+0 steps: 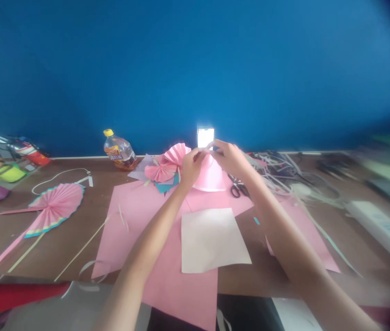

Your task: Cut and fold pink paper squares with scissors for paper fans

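Note:
A pink paper cone (211, 177) with a white band along its lower edge stands at the far middle of the table. At its tip, the fingers of my left hand (192, 166) are pinched from the left side. My right hand (229, 157) reaches over from the right, its thumb and fingers also closed at the tip. What exactly lies between the fingertips is too small to make out. Pleated pink paper fans (162, 171) lie just left of the cone. Black scissors (236, 189) rest to its right, partly behind my right forearm.
A cream paper square (213, 241) lies on pink sheets (122, 220), nearer to me. A lit phone (205, 137) stands against the blue wall. Also about are a drink bottle (121, 151), a larger pleated fan (57, 204), tangled paper strips (274, 168) and a power strip (381, 230).

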A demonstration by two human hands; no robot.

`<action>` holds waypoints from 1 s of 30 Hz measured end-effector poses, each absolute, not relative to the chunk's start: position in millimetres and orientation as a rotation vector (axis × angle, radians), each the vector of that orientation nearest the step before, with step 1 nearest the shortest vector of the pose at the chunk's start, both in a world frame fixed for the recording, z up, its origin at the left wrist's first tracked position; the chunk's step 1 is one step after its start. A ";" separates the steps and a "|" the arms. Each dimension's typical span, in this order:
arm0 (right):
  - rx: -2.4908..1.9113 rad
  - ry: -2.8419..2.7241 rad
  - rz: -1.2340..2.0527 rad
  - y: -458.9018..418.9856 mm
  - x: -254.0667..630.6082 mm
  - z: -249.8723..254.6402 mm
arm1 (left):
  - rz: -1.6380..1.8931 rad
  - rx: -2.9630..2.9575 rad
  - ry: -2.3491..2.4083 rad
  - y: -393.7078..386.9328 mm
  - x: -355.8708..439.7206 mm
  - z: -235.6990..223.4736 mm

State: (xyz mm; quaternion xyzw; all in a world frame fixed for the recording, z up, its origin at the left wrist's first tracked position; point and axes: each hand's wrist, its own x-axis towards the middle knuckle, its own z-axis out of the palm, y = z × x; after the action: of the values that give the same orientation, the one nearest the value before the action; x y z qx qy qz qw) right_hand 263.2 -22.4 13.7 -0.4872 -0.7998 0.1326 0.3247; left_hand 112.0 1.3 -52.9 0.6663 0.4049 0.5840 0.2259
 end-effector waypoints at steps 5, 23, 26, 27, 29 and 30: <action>-1.293 -2.101 0.305 -21.3 263.4 12.2 | 1.597 1.894 1.139 1.0 112.3 -54.3; -1.337 -2.052 0.291 -20.7 264.6 16.3 | 1.636 1.851 1.174 -2.1 111.8 -50.7; -1.366 -1.992 0.277 -16.9 271.2 17.6 | 1.692 1.815 1.162 -1.0 107.9 -46.6; -1.369 -1.985 0.277 -15.8 273.8 17.8 | 1.704 1.802 1.145 -0.3 106.3 -44.7; -1.365 -1.992 0.284 -14.5 278.6 17.9 | 1.704 1.779 1.109 1.3 103.6 -40.7; -1.362 -1.996 0.284 -14.1 280.7 18.0 | 1.695 1.767 1.100 2.1 102.6 -39.2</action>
State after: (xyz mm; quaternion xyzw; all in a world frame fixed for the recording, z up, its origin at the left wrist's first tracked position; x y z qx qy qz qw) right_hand 280.7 -14.1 18.0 -0.5251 -0.7695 0.1096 0.3466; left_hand 102.6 2.1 -39.2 0.6411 0.3992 0.6150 0.2267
